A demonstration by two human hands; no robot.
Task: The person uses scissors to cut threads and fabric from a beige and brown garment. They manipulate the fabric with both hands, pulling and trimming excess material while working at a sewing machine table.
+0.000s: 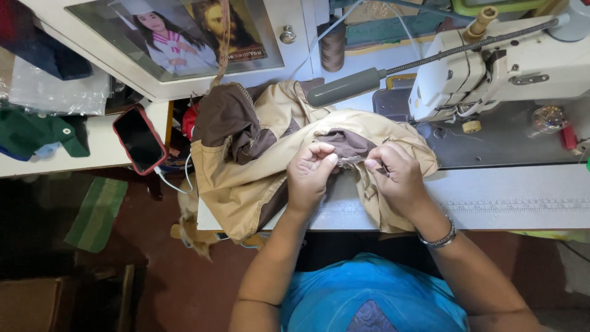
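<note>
A tan and brown garment [246, 166] lies bunched on the sewing table's front edge. My left hand [310, 175] pinches a fold of its brown fabric near a seam. My right hand [396, 175] grips the same seam from the right, fingers closed, with what looks like a small tool tip between them; I cannot tell what it is. A metal bracelet [437, 237] sits on my right wrist. Both hands almost touch over the seam.
A white sewing machine [498, 67] stands at the back right on the table [491, 197]. A phone in a red case [139, 140] lies charging at the left. A thread cone [332, 46], framed pictures [178, 37] and green cloth [37, 132] sit behind and left.
</note>
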